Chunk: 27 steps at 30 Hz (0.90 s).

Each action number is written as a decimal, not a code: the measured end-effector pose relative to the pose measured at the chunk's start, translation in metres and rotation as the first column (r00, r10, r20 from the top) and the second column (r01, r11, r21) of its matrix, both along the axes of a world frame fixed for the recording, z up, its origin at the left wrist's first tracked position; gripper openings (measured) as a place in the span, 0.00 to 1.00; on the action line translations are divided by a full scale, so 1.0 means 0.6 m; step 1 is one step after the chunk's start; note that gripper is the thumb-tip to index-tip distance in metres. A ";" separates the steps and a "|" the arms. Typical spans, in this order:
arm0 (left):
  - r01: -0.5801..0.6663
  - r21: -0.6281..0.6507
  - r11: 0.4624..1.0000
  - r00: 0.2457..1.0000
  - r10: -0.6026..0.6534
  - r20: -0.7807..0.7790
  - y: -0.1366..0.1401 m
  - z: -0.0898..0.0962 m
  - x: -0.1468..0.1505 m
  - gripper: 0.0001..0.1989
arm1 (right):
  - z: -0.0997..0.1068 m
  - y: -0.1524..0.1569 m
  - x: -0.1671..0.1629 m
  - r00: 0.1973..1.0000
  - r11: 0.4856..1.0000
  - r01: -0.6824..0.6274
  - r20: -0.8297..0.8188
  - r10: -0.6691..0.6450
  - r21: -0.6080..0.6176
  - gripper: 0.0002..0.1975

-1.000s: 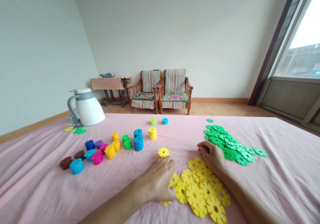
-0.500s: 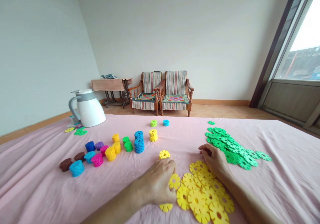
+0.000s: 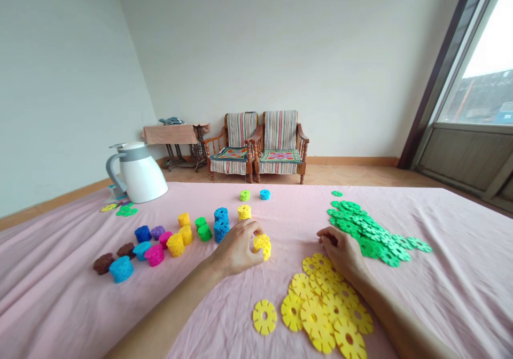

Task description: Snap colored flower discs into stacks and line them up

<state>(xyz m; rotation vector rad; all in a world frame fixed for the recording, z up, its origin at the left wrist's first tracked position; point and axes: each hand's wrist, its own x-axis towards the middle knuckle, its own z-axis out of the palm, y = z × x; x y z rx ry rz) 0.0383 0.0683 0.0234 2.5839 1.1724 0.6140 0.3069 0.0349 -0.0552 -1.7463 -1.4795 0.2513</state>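
Note:
My left hand (image 3: 236,249) reaches forward over the pink cloth and its fingers close on a small stack of yellow flower-shaped discs (image 3: 263,243). My right hand (image 3: 341,251) rests on the cloth at the far edge of a loose pile of flat yellow discs (image 3: 326,311), fingers curled, beside the spread of green discs (image 3: 368,232). Whether it grips a disc I cannot tell. One yellow disc (image 3: 264,316) lies alone near the pile's left side.
Several short stacks in blue, yellow, green, pink, purple and brown (image 3: 168,239) stand at the left. A white jug (image 3: 138,172) sits at the far left of the pink-covered table (image 3: 460,273). Two wooden armchairs (image 3: 258,145) stand by the back wall.
My left hand has moved forward from the near yellow pile to the small yellow stack and closed on it. A single yellow disc now lies uncovered. My right hand has hardly moved.

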 end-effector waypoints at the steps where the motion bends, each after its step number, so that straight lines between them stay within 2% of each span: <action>1: -0.003 -0.003 1.000 1.000 0.003 -0.002 0.000 -0.001 0.000 0.11 | 0.000 0.000 0.000 1.000 1.000 0.002 0.000 -0.002 0.001 0.12; 12: 0.027 0.012 1.000 0.999 -0.027 -0.037 0.003 -0.008 0.000 0.10 | 0.001 -0.001 -0.002 1.000 1.000 0.010 0.000 -0.010 0.005 0.12; 15: 0.023 0.032 0.999 1.000 -0.023 -0.002 0.000 0.001 -0.004 0.12 | 0.001 -0.001 -0.003 1.000 1.000 0.004 -0.010 -0.004 0.002 0.12; 17: 0.026 0.033 0.999 1.000 -0.026 0.005 -0.009 0.012 -0.009 0.09 | 0.002 -0.002 -0.003 1.000 1.000 0.005 -0.015 -0.005 0.001 0.12; 20: 0.164 -0.123 0.979 0.980 -0.176 -0.094 -0.033 0.029 -0.016 0.07 | 0.003 -0.002 -0.004 1.000 1.000 0.002 -0.021 -0.002 0.001 0.12; 22: 0.263 -0.256 0.930 0.930 -0.315 -0.189 -0.053 0.034 -0.017 0.13 | 0.003 -0.001 -0.004 1.000 1.000 0.000 -0.023 0.000 0.001 0.12; 24: 0.326 -0.299 0.897 0.874 -0.407 -0.267 -0.069 0.032 -0.016 0.20 | 0.002 -0.001 -0.003 1.000 1.000 0.001 -0.023 -0.001 -0.001 0.12; 27: 0.372 -0.307 0.876 0.824 -0.464 -0.326 -0.082 0.020 -0.011 0.23 | 0.001 -0.001 -0.002 1.000 1.000 0.000 -0.026 0.000 -0.003 0.12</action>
